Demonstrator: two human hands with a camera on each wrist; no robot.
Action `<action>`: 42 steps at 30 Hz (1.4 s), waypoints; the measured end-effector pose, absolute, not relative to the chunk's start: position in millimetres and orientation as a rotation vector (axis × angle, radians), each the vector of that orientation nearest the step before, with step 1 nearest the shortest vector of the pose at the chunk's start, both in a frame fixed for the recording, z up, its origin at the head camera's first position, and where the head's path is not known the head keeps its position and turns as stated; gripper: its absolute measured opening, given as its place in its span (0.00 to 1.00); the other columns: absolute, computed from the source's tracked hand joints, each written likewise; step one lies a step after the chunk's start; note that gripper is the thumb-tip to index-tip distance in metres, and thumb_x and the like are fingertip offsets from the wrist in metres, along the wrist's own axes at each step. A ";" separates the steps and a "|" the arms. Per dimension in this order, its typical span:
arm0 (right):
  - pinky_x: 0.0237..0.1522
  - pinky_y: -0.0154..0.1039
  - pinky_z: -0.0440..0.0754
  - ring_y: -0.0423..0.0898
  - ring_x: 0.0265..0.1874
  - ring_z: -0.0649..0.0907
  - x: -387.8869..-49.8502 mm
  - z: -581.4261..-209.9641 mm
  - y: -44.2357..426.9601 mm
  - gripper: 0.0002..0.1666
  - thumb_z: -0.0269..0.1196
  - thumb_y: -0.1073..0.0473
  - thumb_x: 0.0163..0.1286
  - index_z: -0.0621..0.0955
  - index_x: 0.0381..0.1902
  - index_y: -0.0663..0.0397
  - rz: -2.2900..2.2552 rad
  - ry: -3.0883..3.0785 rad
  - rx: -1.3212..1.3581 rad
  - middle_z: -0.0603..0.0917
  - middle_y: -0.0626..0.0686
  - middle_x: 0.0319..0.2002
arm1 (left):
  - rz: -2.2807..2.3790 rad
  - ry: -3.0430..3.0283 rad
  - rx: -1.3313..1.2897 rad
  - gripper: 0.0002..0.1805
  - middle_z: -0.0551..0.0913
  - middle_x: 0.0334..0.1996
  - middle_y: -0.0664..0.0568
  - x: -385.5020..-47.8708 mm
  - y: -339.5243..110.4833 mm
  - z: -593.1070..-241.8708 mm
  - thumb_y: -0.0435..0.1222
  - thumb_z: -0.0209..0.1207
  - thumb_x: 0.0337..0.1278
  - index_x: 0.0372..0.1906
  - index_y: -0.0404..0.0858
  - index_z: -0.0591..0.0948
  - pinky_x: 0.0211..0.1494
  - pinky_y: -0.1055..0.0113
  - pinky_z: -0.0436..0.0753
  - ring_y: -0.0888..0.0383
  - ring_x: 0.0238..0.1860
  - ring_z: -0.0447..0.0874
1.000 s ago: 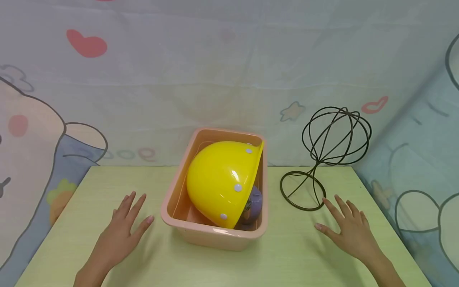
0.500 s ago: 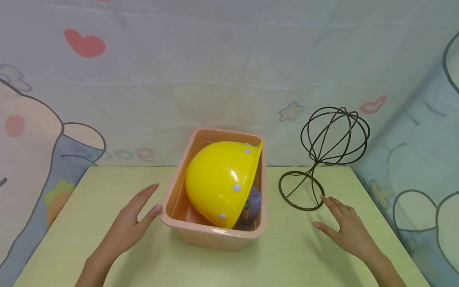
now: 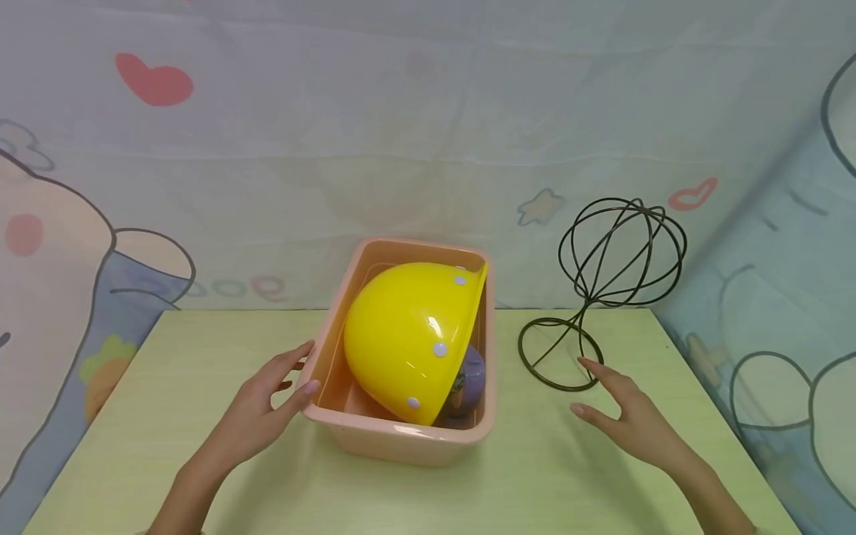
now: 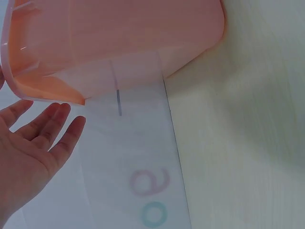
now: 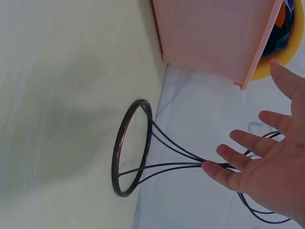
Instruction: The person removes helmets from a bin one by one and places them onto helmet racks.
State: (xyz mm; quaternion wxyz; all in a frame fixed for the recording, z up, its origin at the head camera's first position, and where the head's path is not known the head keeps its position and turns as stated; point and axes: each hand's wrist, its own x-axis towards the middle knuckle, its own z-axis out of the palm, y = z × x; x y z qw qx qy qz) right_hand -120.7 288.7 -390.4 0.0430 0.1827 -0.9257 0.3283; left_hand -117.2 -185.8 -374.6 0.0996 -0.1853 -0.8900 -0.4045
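Around the pink bin [image 3: 394, 446], left hand [image 3: 250, 423] at eight o'clock and right hand [image 3: 640, 429] at four by the wire stand [image 3: 588, 301], our fingers lay loose; inside, a purple object [image 3: 472, 383] probably propped the yellow helmet [image 3: 400, 334].

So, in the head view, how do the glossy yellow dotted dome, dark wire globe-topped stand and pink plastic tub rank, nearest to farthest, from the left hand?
1. Pink plastic tub: just right of the left hand.
2. Glossy yellow dotted dome: lying inside the tub.
3. Dark wire globe-topped stand: beyond the tub, off to the right.
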 end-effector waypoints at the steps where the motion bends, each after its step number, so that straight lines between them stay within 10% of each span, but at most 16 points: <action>1: 0.50 0.65 0.63 0.64 0.59 0.62 -121.6 -389.2 287.2 0.38 0.63 0.54 0.61 0.62 0.67 0.55 1.009 -2.832 0.567 0.64 0.61 0.63 | -1.192 -2.631 -0.551 0.28 0.72 0.57 0.47 -117.8 -185.4 -375.0 0.38 0.56 0.60 0.65 0.38 0.65 0.48 0.51 0.76 0.51 0.51 0.71; 42: 0.49 0.44 0.75 0.50 0.50 0.75 -162.7 -307.3 213.5 0.32 0.64 0.58 0.61 0.67 0.62 0.55 1.330 -2.768 0.886 0.73 0.56 0.55 | -1.344 -2.722 -0.548 0.31 0.66 0.62 0.41 -118.7 -183.7 -377.4 0.40 0.54 0.62 0.68 0.37 0.61 0.44 0.63 0.79 0.47 0.54 0.72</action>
